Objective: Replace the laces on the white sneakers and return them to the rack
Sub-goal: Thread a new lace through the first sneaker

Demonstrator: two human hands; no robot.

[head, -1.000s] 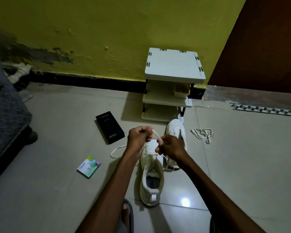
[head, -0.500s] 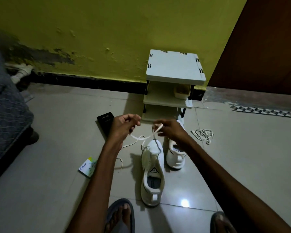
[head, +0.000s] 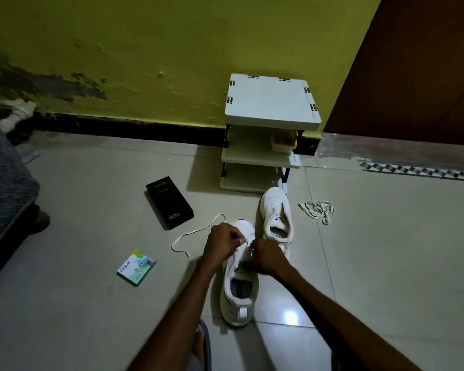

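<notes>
Down at six o'clock, a sandalled foot (head: 202, 344) on the pale tiled floor (head: 91, 303). Just ahead sits the near white low-top sneaker (head: 237, 310), flat on its sole. Its long axis runs six to twelve, heel to the person and toe aimed at the rack, which puts the eyelets right under both hands.

The left hand (head: 224, 245) is curled, pinching the flat white lace (head: 196, 231) over the toe end, and the slack trails off toward ten o'clock. The right hand (head: 268, 257) is closed too, at the eyelet row. It seems to be nipping the same lace, though its fingertips are hidden, so that's my read. I'd say it's threading the lower eyelets, early in the job.

At one o'clock stands the second white sneaker (head: 276, 210), apparently unlaced, toe also to twelve. At two o'clock lies a tangle of white laces (head: 318, 210). There's a small green card packet (head: 136, 267) at nine and a black oblong phone box (head: 169, 202) at eleven. Far off at twelve, the white three-tier plastic rack (head: 271, 103) stands against the wall.
</notes>
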